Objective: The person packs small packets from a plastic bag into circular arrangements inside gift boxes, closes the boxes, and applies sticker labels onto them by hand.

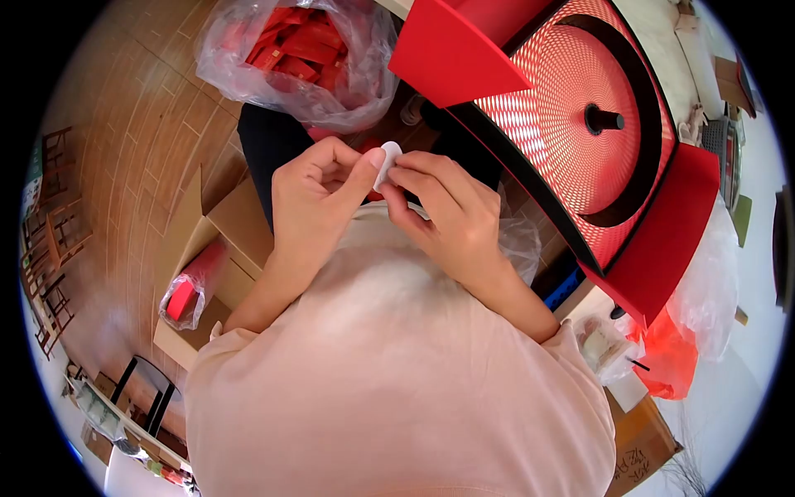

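A small white round disc (387, 166), seen nearly edge-on, is held up over my lap. My left hand (319, 190) pinches it from one side between thumb and fingers. From the other side, the fingertips of my right hand (451, 203) also grip the disc, thumb below. What the disc is for cannot be made out. Close by at the right stands a large red box (460, 58) with its flaps open. Inside it are a patterned, shiny red panel (571, 108), a black ring-shaped rim (654, 132) and a black peg (609, 121) in the middle.
A clear plastic bag (224, 58) full of red packets (302, 45) lies ahead of my knees. To my left, an open cardboard box (186, 240) holds a plastic-wrapped red item (184, 298). An orange-red bag (671, 360) and a closed carton (642, 439) are at the right.
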Tool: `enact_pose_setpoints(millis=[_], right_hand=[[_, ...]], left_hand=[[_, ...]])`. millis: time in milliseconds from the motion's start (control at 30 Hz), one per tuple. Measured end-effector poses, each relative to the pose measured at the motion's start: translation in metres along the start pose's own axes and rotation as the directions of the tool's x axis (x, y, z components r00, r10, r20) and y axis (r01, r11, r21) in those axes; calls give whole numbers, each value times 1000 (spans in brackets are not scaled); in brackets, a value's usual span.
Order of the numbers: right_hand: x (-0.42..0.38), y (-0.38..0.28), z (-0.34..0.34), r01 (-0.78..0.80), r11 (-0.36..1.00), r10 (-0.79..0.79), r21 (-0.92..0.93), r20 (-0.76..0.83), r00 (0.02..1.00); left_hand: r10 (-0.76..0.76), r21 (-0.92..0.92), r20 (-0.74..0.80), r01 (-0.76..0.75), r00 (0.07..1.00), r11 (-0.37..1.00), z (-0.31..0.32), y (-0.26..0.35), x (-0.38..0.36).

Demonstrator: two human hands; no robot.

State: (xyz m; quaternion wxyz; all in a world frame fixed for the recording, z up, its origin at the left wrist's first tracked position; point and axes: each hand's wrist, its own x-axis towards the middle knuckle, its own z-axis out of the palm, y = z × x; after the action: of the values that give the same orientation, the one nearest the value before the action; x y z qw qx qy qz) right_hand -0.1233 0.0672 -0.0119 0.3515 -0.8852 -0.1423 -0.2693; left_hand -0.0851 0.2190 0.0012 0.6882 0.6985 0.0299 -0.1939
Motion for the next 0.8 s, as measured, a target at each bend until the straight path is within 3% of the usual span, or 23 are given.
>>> enact_pose_setpoints(millis=[167, 433, 500, 567, 800], right_hand=[[0, 1, 4, -69, 995, 70, 72, -18, 997], [5, -4, -7, -130, 991, 131, 23, -11, 991], [5, -3, -8, -135, 991, 135, 7, -29, 990], [4, -1, -7, -130, 990, 137, 54, -152, 979], [-3, -6, -18, -254, 961, 269, 113, -144, 952]], left_hand=[[-21, 86, -7, 21, 1000, 996, 3, 4, 1], [-27, 123, 12, 25, 1000, 992, 10, 7, 1], [3, 110, 23, -6, 1000, 994, 13, 11, -1], [31, 106, 44, -35, 999, 994, 16, 12, -1], [88, 119, 101, -100, 991, 988, 21, 10, -3]])
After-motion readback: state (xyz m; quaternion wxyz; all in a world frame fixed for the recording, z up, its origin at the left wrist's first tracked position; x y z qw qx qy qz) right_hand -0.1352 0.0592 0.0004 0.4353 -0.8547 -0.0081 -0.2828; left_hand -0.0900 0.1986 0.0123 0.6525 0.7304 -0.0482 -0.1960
